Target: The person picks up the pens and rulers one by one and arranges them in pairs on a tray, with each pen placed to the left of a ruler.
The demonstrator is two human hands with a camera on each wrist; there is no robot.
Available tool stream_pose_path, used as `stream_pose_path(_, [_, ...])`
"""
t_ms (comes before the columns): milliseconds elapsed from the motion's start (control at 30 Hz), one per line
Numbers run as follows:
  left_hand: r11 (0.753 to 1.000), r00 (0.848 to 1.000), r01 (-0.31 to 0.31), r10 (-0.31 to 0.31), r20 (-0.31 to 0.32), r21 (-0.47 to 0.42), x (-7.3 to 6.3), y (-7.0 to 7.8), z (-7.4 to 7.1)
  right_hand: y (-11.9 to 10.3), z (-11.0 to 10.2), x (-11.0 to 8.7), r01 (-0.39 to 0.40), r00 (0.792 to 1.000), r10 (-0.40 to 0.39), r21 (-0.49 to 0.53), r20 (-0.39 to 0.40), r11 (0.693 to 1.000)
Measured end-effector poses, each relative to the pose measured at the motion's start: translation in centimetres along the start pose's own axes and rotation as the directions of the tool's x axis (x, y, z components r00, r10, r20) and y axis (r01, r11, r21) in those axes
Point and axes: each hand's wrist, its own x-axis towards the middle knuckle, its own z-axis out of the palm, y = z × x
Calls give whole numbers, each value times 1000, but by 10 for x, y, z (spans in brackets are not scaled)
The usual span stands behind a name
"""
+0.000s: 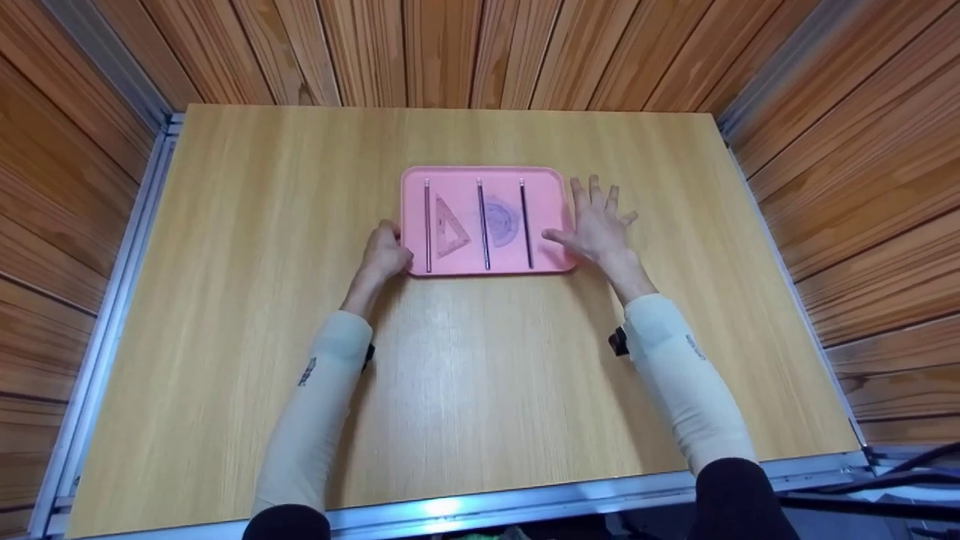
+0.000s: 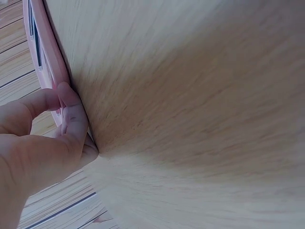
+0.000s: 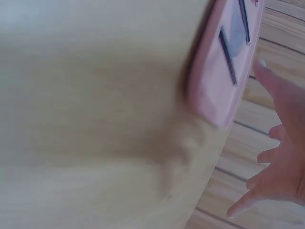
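A pink tray lies at the middle of the table. On it are a reddish pencil, a set square, a dark pencil, a bluish protractor and another dark pencil. My left hand pinches the tray's left edge near the front corner. In the left wrist view, the thumb is on the rim and the curled fingers are against the outer side. My right hand is spread wide at the tray's right side; in the right wrist view it appears apart from the tray.
The wooden table has a metal rail along its front edge. Wood-plank walls stand at the back and both sides. Black cables run past the front right corner.
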Motion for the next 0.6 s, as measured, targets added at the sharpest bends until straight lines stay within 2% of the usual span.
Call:
stream_pose_path(167, [999,1000,-1,1,4,-36,4,2,-6,17,-3,-19,-14,999,15,28,-35,1000])
stream_pose_path(400, [997,998,-56,56,-2,-62,6,9,-1,54,-6,-64,-47,997,50,67,-50,997])
stream_pose_path(533, [998,1000,-12,13,14,-69,1,5,2,76,6,-92,-79,994,88,134,-60,988])
stream_pose_path(600, [999,1000,-2,3,11,-44,-2,2,3,84,13,-107,-94,991,107,142,-82,985])
